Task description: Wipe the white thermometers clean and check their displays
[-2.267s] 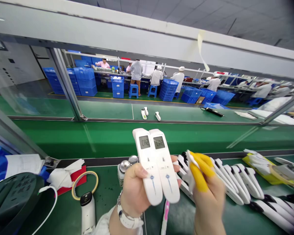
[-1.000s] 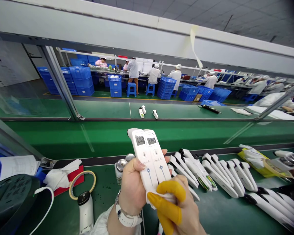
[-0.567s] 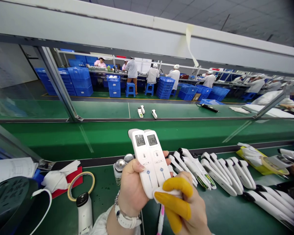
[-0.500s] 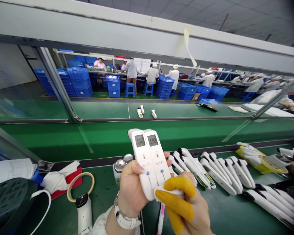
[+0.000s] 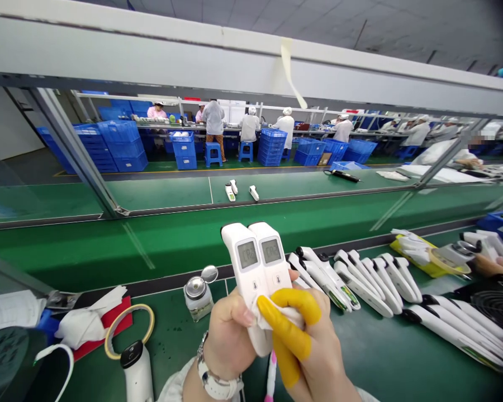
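Note:
Two white infrared thermometers lie side by side in my left hand, which is closed around them, displays facing me. Faint characters show on both screens. My right hand, with yellow finger cots on several fingers, pinches a white cloth against the front of the thermometers, over the area below the screens. A pink-and-white stick shows beneath my hands; I cannot tell whether it is held. The lower ends of the thermometers are partly covered by my fingers and the cloth.
Rows of white thermometers lie at right. A glass dispenser bottle, a tape roll and a standing thermometer are at left. Behind, a green ledge holds small devices; a co-worker's hand is far right.
The cloth has moved up the thermometers from their lower ends, now covering the blue symbols. The screen characters look fainter. The whole view has shifted slightly.

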